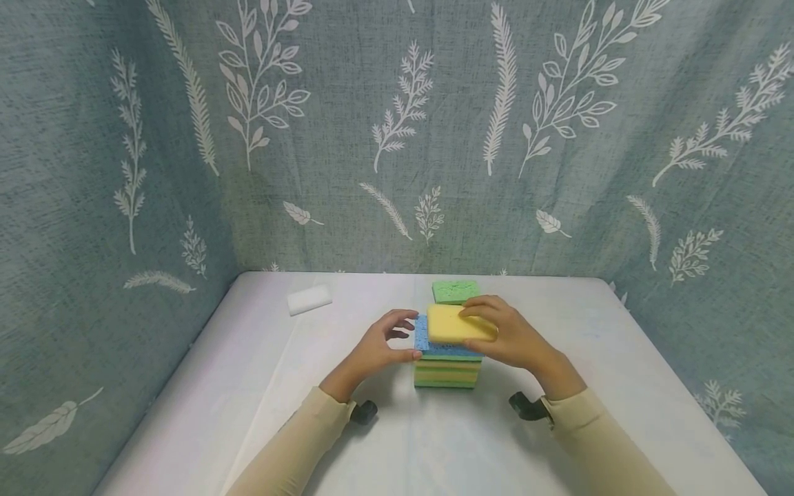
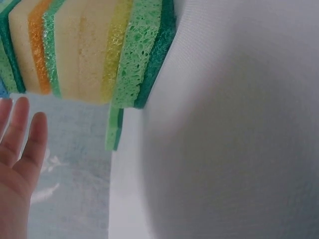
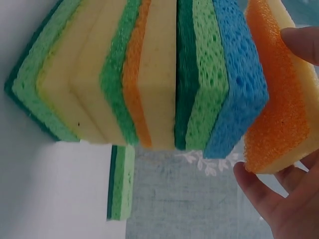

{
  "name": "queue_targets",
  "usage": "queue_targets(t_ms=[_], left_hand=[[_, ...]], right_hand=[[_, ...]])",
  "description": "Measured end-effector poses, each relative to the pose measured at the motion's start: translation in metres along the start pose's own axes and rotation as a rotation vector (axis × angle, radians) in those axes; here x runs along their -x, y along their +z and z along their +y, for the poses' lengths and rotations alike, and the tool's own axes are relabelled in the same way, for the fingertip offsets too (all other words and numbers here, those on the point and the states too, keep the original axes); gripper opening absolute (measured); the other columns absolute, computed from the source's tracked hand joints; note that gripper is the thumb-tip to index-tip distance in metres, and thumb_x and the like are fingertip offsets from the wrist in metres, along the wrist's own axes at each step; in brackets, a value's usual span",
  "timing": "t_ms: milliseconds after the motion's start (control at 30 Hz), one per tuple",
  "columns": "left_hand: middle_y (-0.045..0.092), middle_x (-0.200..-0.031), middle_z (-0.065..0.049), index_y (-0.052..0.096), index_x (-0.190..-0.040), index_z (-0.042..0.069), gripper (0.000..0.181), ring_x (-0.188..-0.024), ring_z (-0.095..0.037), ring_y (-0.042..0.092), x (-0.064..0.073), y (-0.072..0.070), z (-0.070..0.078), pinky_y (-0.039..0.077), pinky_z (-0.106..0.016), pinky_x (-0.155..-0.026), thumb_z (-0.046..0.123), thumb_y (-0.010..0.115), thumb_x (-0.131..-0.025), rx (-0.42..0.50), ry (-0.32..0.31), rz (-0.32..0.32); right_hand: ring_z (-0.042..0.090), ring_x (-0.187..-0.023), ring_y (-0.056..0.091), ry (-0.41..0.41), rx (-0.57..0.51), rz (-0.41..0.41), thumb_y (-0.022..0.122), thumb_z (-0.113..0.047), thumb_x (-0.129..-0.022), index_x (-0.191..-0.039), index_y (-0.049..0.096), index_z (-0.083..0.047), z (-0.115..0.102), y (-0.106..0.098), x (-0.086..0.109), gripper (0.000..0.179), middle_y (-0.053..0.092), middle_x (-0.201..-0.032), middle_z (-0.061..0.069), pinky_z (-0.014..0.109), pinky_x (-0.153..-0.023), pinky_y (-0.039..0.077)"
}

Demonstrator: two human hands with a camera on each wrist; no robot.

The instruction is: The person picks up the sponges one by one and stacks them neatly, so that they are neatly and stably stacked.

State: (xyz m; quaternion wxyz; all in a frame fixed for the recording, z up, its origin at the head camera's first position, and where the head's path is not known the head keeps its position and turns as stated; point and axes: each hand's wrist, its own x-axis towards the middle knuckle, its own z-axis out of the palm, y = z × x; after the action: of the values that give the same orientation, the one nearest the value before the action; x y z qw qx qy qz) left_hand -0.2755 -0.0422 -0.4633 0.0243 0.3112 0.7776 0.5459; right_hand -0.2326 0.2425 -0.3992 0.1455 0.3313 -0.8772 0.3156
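Observation:
A stack of sponges in green, cream, orange and yellow layers stands on the table, topped by a blue sponge. Pinched in my right hand is a yellow sponge with an orange scouring face, which faces the blue sponge. In the right wrist view it is tilted, with a gap widening toward its lower end. My left hand is at the left side of the stack's top, fingers spread and bent around nothing, fingertips right by the blue sponge's edge.
Behind the stack a green sponge lies on the white table. A white rolled or folded piece lies at the back left. Leaf-patterned curtain closes off the back and both sides.

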Motion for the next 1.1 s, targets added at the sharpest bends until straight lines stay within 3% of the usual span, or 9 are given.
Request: queue_targets(t_ms=[300, 700, 1100], left_hand=[[0.051, -0.134, 0.006, 0.052, -0.137, 0.022, 0.07, -0.115, -0.015, 0.053, 0.0, 0.0, 0.001, 0.045, -0.039, -0.098, 0.032, 0.085, -0.076, 0.007, 0.005, 0.005], [0.051, -0.134, 0.005, 0.05, -0.139, 0.02, 0.069, -0.115, -0.016, 0.053, 0.001, 0.0, -0.001, 0.046, -0.039, -0.098, 0.04, 0.08, -0.08, 0.002, 0.023, -0.001], [0.05, -0.134, 0.004, 0.051, -0.138, 0.017, 0.067, -0.115, -0.017, 0.053, 0.001, 0.0, 0.0, 0.047, -0.037, -0.097, 0.034, 0.081, -0.08, -0.016, 0.031, 0.002]], right_hand=[[0.022, -0.122, 0.049, -0.045, 0.033, -0.011, 0.082, -0.027, -0.08, -0.118, 0.068, -0.014, -0.003, 0.008, -0.007, 0.042, 0.057, -0.127, 0.002, 0.047, -0.099, 0.044], [0.021, -0.121, 0.049, -0.047, 0.038, -0.028, 0.08, -0.033, -0.082, -0.119, 0.067, -0.014, -0.004, 0.015, -0.009, 0.044, 0.058, -0.127, 0.006, 0.045, -0.097, 0.046], [0.022, -0.121, 0.05, -0.048, 0.062, -0.035, 0.08, -0.036, -0.081, -0.119, 0.068, -0.014, -0.004, 0.015, -0.009, 0.045, 0.057, -0.127, 0.004, 0.046, -0.097, 0.045]])
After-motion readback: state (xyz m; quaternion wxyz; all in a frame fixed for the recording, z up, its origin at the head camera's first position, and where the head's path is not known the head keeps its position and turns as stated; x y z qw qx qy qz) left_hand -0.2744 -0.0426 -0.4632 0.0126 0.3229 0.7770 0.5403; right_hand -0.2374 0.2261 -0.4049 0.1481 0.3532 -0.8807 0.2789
